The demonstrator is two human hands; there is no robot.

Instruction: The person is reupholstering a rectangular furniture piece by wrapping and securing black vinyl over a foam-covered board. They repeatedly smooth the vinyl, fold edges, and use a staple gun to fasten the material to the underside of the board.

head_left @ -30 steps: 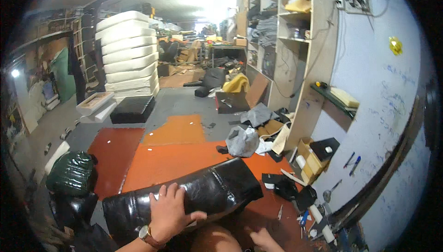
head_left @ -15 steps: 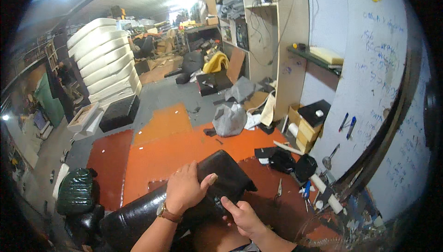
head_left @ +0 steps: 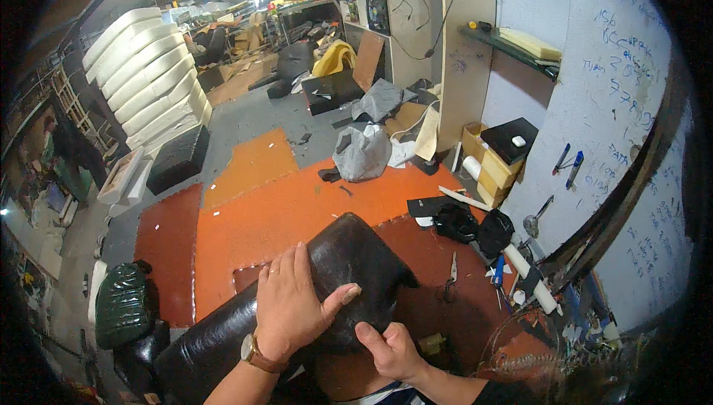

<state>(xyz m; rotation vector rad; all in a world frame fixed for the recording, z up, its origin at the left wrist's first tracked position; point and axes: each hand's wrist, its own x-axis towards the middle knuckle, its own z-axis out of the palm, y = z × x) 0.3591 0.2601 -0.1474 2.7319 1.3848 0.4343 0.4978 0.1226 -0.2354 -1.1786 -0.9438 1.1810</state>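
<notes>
A long black leather-covered cushion (head_left: 355,253) lies slantwise in front of me, its squared end pointing up and to the right. My left hand (head_left: 292,307), with a watch (head_left: 252,351) on its wrist, rests flat on the cushion with fingers stretched out and thumb apart. Closer to me on the right, my right hand (head_left: 392,351) is closed on the lower edge of the black leather, thumb on top. Its other fingers are partly hidden. A flap of the cover sticks out at the cushion's right corner.
Scissors (head_left: 451,277) and a blue-handled tool (head_left: 499,271) lie on the floor to the right. A green plastic-wrapped bundle (head_left: 126,305) sits at left. White foam pieces (head_left: 148,71) are stacked farther back. Grey cloth (head_left: 362,152) lies ahead; a shelf (head_left: 512,52) juts from the right wall.
My view has tipped downward, so the room sits higher in the picture. My left hand stays flat on the cushion, and my right hand keeps to the lower edge, its fingers more closed.
</notes>
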